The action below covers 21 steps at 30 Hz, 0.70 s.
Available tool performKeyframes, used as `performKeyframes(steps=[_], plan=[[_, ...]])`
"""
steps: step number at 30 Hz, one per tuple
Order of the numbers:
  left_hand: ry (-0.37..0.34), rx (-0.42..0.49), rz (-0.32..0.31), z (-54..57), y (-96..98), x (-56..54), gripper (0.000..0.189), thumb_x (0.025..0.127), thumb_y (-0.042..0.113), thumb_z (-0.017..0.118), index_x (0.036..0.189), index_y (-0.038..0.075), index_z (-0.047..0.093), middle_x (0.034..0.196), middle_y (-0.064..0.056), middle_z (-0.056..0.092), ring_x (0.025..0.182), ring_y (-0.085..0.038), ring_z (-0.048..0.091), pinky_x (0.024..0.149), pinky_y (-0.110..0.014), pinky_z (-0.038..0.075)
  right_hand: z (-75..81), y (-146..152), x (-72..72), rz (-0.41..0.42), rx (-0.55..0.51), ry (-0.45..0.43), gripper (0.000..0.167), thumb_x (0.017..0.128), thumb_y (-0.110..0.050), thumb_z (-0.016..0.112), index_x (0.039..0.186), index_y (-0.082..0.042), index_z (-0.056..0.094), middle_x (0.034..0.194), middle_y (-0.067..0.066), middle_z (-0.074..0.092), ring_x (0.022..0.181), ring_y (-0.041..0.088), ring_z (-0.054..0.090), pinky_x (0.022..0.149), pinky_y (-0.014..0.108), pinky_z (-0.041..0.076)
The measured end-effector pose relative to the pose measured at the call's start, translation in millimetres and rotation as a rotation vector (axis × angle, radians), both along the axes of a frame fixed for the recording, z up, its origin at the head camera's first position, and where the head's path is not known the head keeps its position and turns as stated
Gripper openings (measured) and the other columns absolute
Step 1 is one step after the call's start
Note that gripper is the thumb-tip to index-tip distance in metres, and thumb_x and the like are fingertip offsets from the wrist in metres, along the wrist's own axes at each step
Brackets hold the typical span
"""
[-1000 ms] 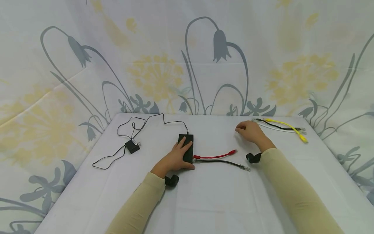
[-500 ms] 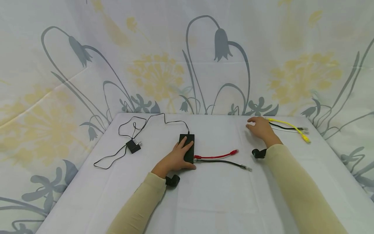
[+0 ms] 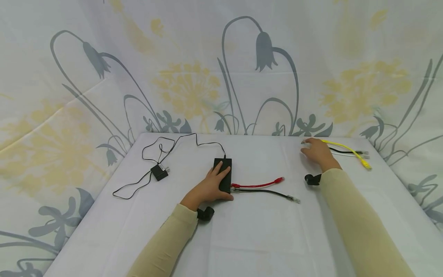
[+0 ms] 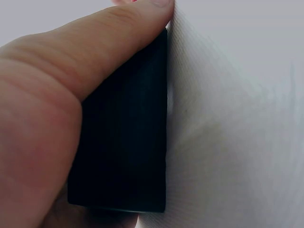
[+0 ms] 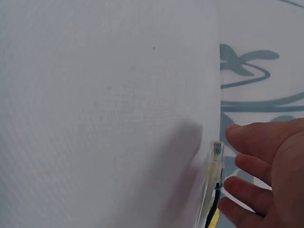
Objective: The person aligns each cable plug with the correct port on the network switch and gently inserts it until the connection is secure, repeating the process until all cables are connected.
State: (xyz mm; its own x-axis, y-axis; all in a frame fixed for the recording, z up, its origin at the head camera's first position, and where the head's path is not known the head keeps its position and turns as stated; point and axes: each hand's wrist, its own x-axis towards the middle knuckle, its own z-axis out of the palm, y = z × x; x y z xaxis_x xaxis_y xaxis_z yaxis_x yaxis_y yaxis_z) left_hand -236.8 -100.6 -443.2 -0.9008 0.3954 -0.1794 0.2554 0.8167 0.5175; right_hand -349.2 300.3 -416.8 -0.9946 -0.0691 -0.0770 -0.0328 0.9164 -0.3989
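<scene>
My left hand (image 3: 210, 187) holds a small black network switch (image 3: 226, 181) on the white table. Two fingers lie over its top, and the thumb is at its near right corner. In the left wrist view the thumb crosses the black case (image 4: 126, 142). A red network cable (image 3: 257, 186) and a black network cable (image 3: 263, 191) run out of the switch's right side. At the back right, my right hand (image 3: 317, 153) is over the ends of more cables, fingers spread apart. A clear plug (image 5: 217, 151) lies right by its fingertips in the right wrist view.
A yellow cable (image 3: 346, 147), a second black one (image 3: 346, 151) and a white one extend right from under the right hand. On the left lies a black power adapter (image 3: 159, 172), its thin cord looping to the switch. A flowered curtain (image 3: 194, 92) stands behind the table.
My right hand has moved right and slightly back to the cable ends, its fingers parting. The left hand keeps its place on the switch. The head view has shifted slightly.
</scene>
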Motion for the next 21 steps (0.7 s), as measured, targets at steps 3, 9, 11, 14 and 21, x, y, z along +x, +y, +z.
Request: performKeyframes(steps=[3, 9, 11, 14, 21], plan=[[0.001, -0.002, -0.001, -0.8, -0.2, -0.2, 0.103, 0.075, 0.054, 0.078, 0.156, 0.031, 0.018, 0.165, 0.000, -0.004, 0.150, -0.040, 0.003, 0.111, -0.060, 0.029, -0.3, 2, 1.5, -0.021, 0.000, -0.037, 0.061, 0.096, -0.025, 0.046, 0.143, 0.012, 0.033, 0.146, 0.037, 0.030, 0.135, 0.055, 0.025, 0.112, 0.061, 0.022], [-0.004, -0.008, -0.001, 1.1, 0.3, 0.1, 0.103, 0.076, 0.054, 0.078, 0.156, 0.032, 0.017, 0.165, 0.001, -0.005, 0.151, -0.038, 0.003, 0.112, -0.060, 0.029, -3.8, 6, 2.5, -0.055, 0.019, -0.099, 0.063, 0.097, -0.026, 0.042, 0.146, 0.010, 0.029, 0.149, 0.039, 0.022, 0.138, 0.056, 0.018, 0.113, 0.063, 0.020], [-0.006, -0.002, 0.000, 2.7, 0.7, 0.4, 0.103, 0.075, 0.053, 0.078, 0.156, 0.031, 0.018, 0.165, 0.001, -0.005, 0.151, -0.038, 0.003, 0.112, -0.060, 0.029, -4.6, 6, 2.1, -0.060, 0.024, -0.088, 0.062, 0.097, -0.026, 0.042, 0.146, 0.010, 0.031, 0.148, 0.039, 0.023, 0.137, 0.056, 0.019, 0.112, 0.063, 0.021], [-0.009, 0.002, 0.004, 4.6, 1.1, 0.7, 0.103, 0.075, 0.053, 0.078, 0.156, 0.031, 0.018, 0.165, 0.001, -0.005, 0.151, -0.038, 0.004, 0.111, -0.060, 0.030, -6.2, 8, 1.7, -0.068, 0.023, -0.050, 0.056, 0.098, -0.024, 0.041, 0.144, 0.008, 0.037, 0.146, 0.038, 0.029, 0.134, 0.057, 0.024, 0.108, 0.065, 0.025], [-0.009, -0.004, 0.005, 3.7, 0.9, 1.6, 0.103, 0.075, 0.053, 0.078, 0.156, 0.031, 0.019, 0.165, 0.001, -0.004, 0.150, -0.038, 0.004, 0.111, -0.060, 0.030, -14.2, 15, 3.7, -0.100, -0.016, 0.064, 0.033, 0.099, -0.014, 0.041, 0.123, 0.003, 0.056, 0.125, 0.031, 0.055, 0.114, 0.051, 0.048, 0.091, 0.061, 0.040]])
